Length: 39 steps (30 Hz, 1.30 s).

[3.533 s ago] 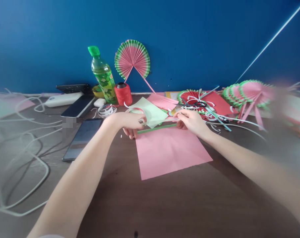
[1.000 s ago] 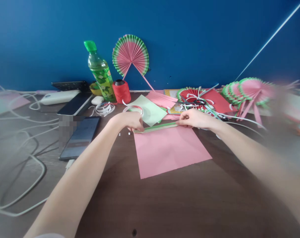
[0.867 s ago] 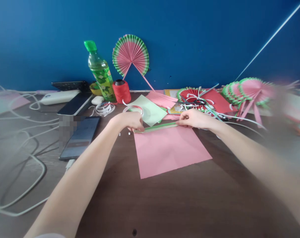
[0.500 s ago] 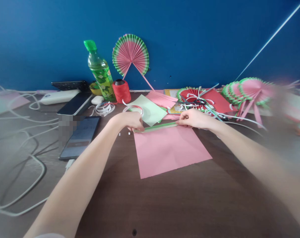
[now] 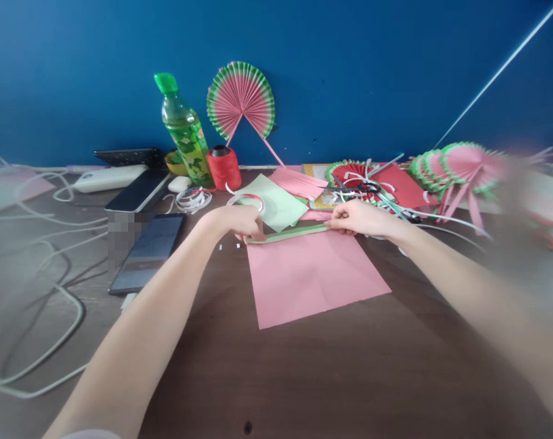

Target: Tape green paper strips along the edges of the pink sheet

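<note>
A pink paper sheet (image 5: 317, 277) lies flat on the dark table, its far edge bordered by a narrow green and pale-green paper strip (image 5: 295, 233). My left hand (image 5: 247, 221) is closed, with its fingers on the strip's left end. At the other end, my right hand (image 5: 349, 217) pinches the strip between thumb and fingers. Just beyond it lie a light green paper sheet (image 5: 276, 204) and a roll of tape (image 5: 259, 200), partly covered by my left hand. Whether strip and sheet are joined is not clear.
A green bottle (image 5: 185, 137) and red thread spool (image 5: 224, 169) stand at the back left. A phone (image 5: 148, 253) and cables (image 5: 77, 305) lie left. A pleated paper fan (image 5: 242, 100) leans on the blue wall. Scissors (image 5: 367, 188) and more fans (image 5: 463, 164) lie right.
Almost nothing differs. Both hands stay at the strip's ends, with the pink sheet in the same place.
</note>
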Motion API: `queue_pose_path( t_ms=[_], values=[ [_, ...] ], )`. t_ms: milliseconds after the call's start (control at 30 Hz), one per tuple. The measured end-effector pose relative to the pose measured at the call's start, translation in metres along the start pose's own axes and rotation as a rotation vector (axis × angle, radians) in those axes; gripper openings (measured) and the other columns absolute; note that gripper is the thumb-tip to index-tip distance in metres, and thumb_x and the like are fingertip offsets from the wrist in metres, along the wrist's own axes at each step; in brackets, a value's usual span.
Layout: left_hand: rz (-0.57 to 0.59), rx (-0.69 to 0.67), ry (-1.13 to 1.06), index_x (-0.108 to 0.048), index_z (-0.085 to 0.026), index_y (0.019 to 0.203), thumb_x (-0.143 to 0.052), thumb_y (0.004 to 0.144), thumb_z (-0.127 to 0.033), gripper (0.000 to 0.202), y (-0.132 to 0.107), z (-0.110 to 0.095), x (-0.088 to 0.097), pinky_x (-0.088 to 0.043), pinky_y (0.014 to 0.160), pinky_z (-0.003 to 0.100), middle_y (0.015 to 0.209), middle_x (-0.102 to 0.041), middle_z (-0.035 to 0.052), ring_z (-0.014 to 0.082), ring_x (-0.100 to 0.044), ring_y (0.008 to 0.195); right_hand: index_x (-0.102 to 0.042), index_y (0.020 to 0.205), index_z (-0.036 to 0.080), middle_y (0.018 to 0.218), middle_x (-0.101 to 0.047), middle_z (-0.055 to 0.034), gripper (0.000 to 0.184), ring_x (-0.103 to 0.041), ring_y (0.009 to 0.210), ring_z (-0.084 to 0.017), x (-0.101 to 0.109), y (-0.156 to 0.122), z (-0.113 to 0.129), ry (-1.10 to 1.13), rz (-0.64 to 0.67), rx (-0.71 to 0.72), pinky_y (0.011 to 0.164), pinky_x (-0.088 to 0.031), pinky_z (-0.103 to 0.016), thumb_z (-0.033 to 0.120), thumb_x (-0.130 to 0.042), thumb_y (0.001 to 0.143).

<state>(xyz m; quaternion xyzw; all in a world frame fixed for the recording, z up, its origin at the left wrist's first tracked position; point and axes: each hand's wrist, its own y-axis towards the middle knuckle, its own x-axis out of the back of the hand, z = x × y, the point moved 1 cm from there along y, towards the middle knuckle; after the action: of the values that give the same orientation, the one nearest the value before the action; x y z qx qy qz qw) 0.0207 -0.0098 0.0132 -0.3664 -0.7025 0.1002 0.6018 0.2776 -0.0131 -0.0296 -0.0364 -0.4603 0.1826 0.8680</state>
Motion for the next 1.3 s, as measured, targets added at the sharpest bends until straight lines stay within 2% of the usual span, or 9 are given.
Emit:
queue_pose_path(
  t_ms=[433,700,1300],
  values=[
    [0.015,-0.012,0.041,-0.061,-0.016,0.069,-0.053,0.066,-0.034,0.019,-0.002,-0.0028,-0.0008,-0.038,0.053,0.019,0.065,-0.061,0.0021,0.0119,-0.055,0.06,-0.056,0.065,0.016,0.058,-0.062,-0.0028,0.03,-0.054,0.049,-0.01,0.0006,0.0008,-0.0042,0.01,-0.001,0.006,0.044,-0.04,-0.02,0.044,-0.062,0.074],
    [0.001,0.019,0.108,-0.064,-0.016,0.073,-0.052,0.067,-0.037,0.025,-0.0021,-0.0059,-0.001,-0.039,0.053,0.02,0.069,-0.064,0.0036,0.0126,-0.056,0.06,-0.056,0.065,0.017,0.06,-0.062,-0.0026,0.029,-0.055,0.05,-0.01,0.0,0.0006,-0.0032,0.025,0.001,-0.012,0.045,-0.041,-0.02,0.044,-0.063,0.072],
    [0.003,0.055,0.063,-0.065,-0.014,0.077,-0.053,0.067,-0.034,0.026,-0.004,-0.0098,-0.0017,-0.043,0.057,0.022,0.072,-0.068,0.0065,0.0143,-0.058,0.061,-0.056,0.064,0.017,0.06,-0.063,-0.0026,0.029,-0.057,0.051,-0.011,0.0016,0.0001,-0.0008,0.037,0.008,-0.022,0.047,-0.043,-0.022,0.044,-0.065,0.071]
  ],
)
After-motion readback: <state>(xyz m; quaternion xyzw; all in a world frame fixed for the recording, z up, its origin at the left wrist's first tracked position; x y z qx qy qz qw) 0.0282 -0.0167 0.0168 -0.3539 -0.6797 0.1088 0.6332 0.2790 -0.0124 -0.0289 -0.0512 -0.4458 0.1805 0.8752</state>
